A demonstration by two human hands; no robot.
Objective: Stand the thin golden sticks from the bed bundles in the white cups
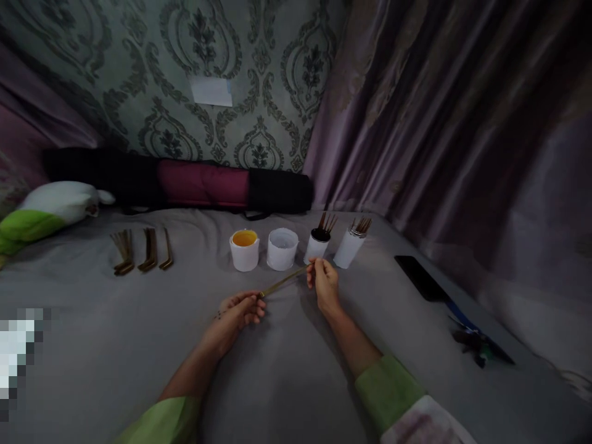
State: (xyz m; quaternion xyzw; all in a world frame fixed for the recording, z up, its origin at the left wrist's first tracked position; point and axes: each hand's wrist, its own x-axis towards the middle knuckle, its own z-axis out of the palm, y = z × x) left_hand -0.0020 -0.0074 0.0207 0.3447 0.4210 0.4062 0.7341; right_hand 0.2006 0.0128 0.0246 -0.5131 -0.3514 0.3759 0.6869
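A thin, straight golden-brown stick (284, 282) slants between my hands above the grey sheet. My left hand (240, 313) is closed on its lower left end, where a small yellowish bit shows at the fingertips. My right hand (324, 280) pinches the upper right end, just in front of a white cylinder with a dark rim (316, 250) that holds several brown sticks. Another white cylinder (349, 248) with sticks stands to its right. Beyond my left hand are a white tub with orange inside (245, 254) and a white tub with a pale inside (282, 251).
Three groups of bent brown sticks (148, 253) lie at the left. A black phone-like slab (422, 277) and a dark cluttered item (481, 345) lie right. A black-and-maroon roll (203, 185) lines the back wall, near a white-and-green plush (60, 203).
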